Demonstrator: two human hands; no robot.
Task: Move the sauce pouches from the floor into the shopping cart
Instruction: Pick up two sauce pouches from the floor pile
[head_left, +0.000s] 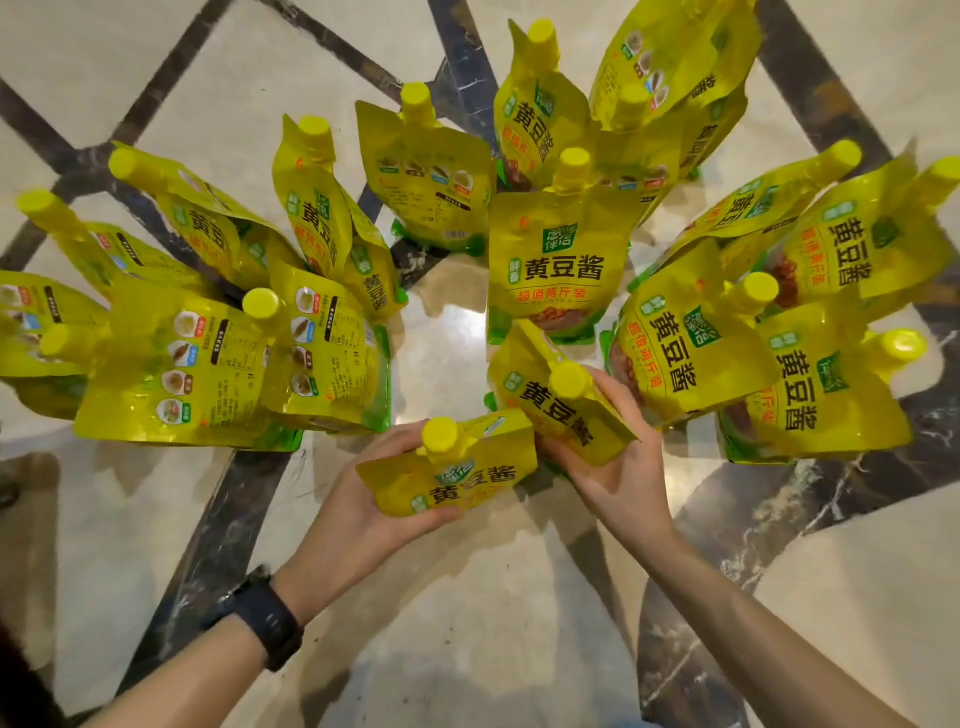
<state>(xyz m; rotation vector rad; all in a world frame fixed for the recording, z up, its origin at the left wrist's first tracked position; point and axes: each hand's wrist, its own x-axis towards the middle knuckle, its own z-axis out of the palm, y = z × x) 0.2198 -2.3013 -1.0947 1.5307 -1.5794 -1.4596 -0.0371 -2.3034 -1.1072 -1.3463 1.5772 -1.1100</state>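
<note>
Several standing pouches (36, 317) are cut off at my view's sides. My left hand (358, 519) clasps one tilted pouch (467, 480); my right hand (618, 483) clasps a second pouch (545, 402), fingers curled.

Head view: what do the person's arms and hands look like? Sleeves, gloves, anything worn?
No sleeves in view, no gloves. The left hand and right hand show no rings. A black watch on a dark band sits on the left wrist; the right wrist wears nothing.
</note>
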